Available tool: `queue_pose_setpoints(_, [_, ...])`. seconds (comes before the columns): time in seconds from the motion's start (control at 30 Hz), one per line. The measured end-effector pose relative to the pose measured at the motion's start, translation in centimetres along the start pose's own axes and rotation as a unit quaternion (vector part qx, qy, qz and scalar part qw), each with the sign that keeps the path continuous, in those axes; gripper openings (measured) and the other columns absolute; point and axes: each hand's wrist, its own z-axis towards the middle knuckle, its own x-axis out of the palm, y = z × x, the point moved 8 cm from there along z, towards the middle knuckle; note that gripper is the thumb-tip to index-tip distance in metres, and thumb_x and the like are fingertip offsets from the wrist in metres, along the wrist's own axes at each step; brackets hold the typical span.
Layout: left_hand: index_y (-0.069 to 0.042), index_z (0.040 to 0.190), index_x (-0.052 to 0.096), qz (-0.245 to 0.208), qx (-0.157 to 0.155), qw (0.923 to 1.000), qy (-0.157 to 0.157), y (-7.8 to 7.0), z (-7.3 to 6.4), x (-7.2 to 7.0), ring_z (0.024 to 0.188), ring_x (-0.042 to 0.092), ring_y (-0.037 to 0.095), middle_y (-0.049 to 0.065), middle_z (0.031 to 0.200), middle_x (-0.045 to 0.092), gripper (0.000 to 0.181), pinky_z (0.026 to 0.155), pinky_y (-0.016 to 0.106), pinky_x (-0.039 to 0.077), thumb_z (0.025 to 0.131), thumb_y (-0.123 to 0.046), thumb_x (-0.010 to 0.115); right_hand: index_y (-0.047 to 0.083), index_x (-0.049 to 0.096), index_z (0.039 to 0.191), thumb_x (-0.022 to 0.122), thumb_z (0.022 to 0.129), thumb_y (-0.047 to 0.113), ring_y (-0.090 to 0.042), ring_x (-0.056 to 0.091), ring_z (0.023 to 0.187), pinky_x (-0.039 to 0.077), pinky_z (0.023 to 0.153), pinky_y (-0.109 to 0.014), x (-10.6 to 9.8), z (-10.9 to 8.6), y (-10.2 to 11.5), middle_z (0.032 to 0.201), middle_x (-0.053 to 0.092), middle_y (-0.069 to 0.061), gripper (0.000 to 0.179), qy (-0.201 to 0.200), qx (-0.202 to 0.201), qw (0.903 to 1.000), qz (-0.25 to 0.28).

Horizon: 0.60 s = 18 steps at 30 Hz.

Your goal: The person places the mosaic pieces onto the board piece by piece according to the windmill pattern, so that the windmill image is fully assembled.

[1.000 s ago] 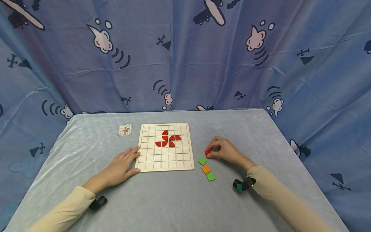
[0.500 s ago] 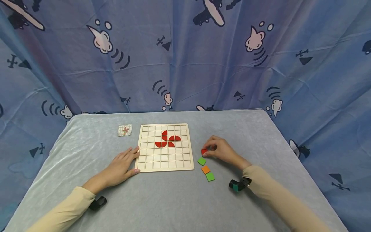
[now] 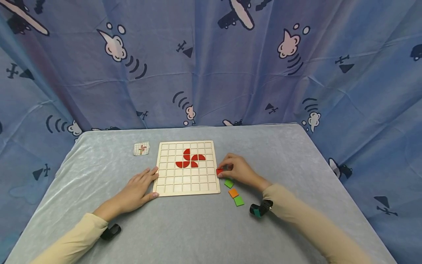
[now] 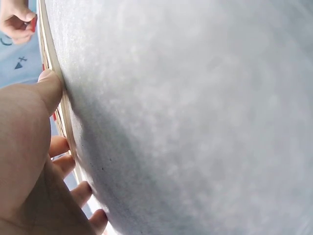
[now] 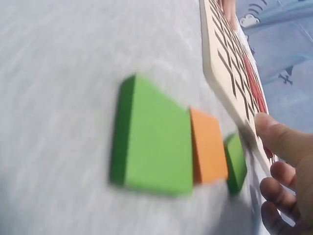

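Observation:
A pale wooden grid board (image 3: 184,183) lies on the table with several red curved pieces (image 3: 194,157) set in a pinwheel shape. My left hand (image 3: 136,190) rests at the board's left edge, fingers extended and fingertips on the rim. My right hand (image 3: 240,170) pinches a small red piece (image 3: 219,171) between thumb and fingers, right at the board's right edge. Just below that hand on the cloth lie a green square tile (image 3: 229,183), an orange tile (image 3: 233,193) and a second green tile (image 3: 239,200). The right wrist view shows the near green tile (image 5: 159,142) large.
A small pattern card (image 3: 141,149) with a red pinwheel picture lies left of the board. Grey cloth (image 3: 184,231) covers the table. Behind its far edge hangs a blue curtain (image 3: 211,66) with airplane prints.
My right hand has moved left with the red piece, from right of the tiles to the board's right edge. The left hand has stayed in place.

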Motion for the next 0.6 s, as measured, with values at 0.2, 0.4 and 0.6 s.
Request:
queue_pose_setpoints(0.2, [-0.002,0.148,0.040,0.004,0.001,1.0000,-0.001,0.1,0.0,0.1,0.148,0.028,0.044,0.017,0.163,0.028,0.064,0.115,0.062,0.028,0.099,-0.038,0.059,0.018,0.078,0.097,0.086,0.077,0.027,-0.012,0.051,0.075,0.042,0.066,-0.020,1.3,1.0,1.8,0.094,0.062,0.000,0.023,0.008,-0.015,0.9998,0.008])
queue_pose_setpoints(0.4, [-0.001,0.148,0.040,0.002,0.002,1.0000,-0.002,0.1,0.0,0.1,0.148,0.028,0.044,0.017,0.162,0.029,0.064,0.115,0.062,0.028,0.099,-0.038,0.059,0.017,0.078,0.096,0.085,0.078,0.026,-0.013,0.052,0.075,0.041,0.066,-0.020,2.5,2.1,3.6,0.093,0.062,0.000,0.022,0.001,-0.038,0.9992,0.008])
queue_pose_setpoints(0.6, [-0.001,0.148,0.040,0.001,0.002,1.0000,0.000,0.0,0.0,0.0,0.148,0.027,0.045,0.017,0.162,0.028,0.064,0.115,0.062,0.028,0.098,-0.037,0.059,0.018,0.078,0.096,0.086,0.077,0.028,-0.015,0.053,0.077,0.041,0.067,-0.021,3.4,3.3,4.8,0.092,0.063,-0.002,0.023,-0.009,-0.035,0.9993,-0.009])
